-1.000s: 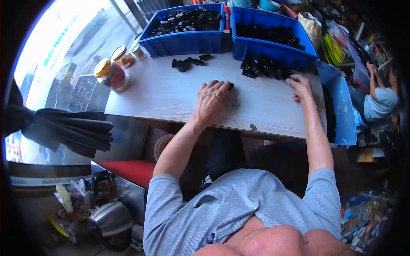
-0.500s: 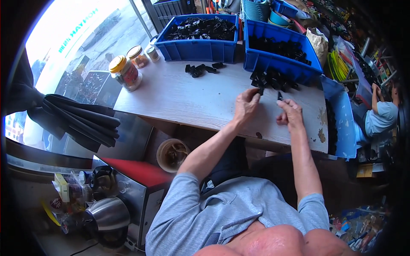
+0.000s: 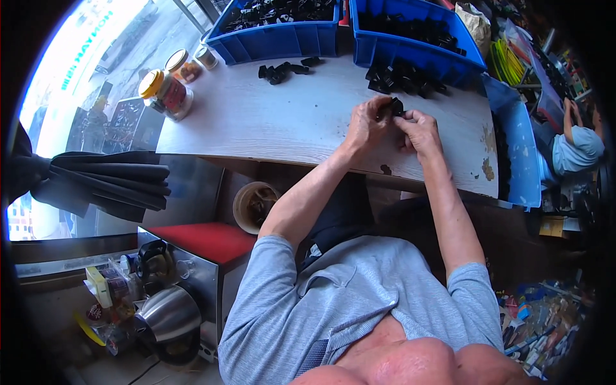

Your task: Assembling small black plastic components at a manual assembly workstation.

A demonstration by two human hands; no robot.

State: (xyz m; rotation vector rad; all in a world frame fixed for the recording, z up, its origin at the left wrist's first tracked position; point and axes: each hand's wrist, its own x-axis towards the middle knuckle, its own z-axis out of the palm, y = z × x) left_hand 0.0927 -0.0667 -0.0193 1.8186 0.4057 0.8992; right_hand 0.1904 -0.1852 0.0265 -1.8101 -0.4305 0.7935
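Over the front right of the white table (image 3: 256, 122), my hands meet at a small black part (image 3: 397, 106), its exact kind too small to make out. My left hand (image 3: 367, 123) grips it from the left, fingers closed. Against its right side press the thumb and fingertips of my right hand (image 3: 418, 131); whether they hold a second piece is hidden. Just beyond my hands lies a heap of black parts (image 3: 404, 78). A smaller heap of black parts (image 3: 282, 70) sits farther left.
Two blue bins (image 3: 273, 42) (image 3: 420, 54) of black parts stand at the table's back. Jars (image 3: 168, 96) are at its left end. A light-blue tub (image 3: 523, 147) adjoins the right edge. A bucket (image 3: 240, 208) stands below the front edge. A co-worker (image 3: 575, 151) sits far right.
My hands, apart before with a small black piece in each, have come together at the black part. The whole view has shifted, so the table's back sits higher in the picture.
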